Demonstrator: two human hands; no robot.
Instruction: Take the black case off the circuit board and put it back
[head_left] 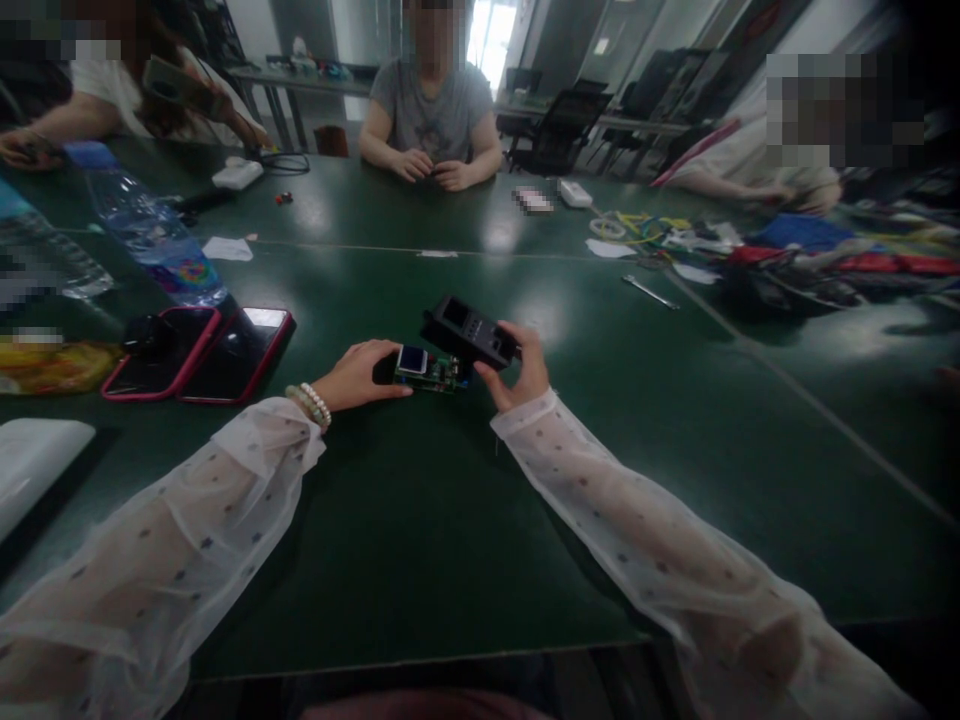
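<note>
1. Nearest the camera, sheer star-dotted sleeves (225,480) reach across the table (390,560), the largest thing in view, green and lightly shiny.
2. Across it sits a person (431,115) in a grey shirt, both hands together at the far edge.
3. To the left, a water bottle (169,245) stands beyond two red-edged phones (232,362), which lie next to each other; a small dark object rests on the left one.
4. On the right side are a heap of cables (652,228) and, nearer, a wrench (649,292) lying flat.
5. The right hand (526,375) is closed on the case (474,330), thumb at its near side and fingers round its right end. The case is black, tilted, its window and buttons facing up.
6. The left hand (352,378) grips the board (439,376) by its left end, between thumb and fingers. The board is just in front of the case, mid-table; whether they touch, or whether the board rests on the table, I cannot tell.
7. The screen (412,359) sits on the board's left part, facing up.
8. The step in hand looks like handling case and board close together, one per hand. With both hands occupied and bare components showing, the next move seems to call for a light hold on the board's edges and a steady case.
</note>
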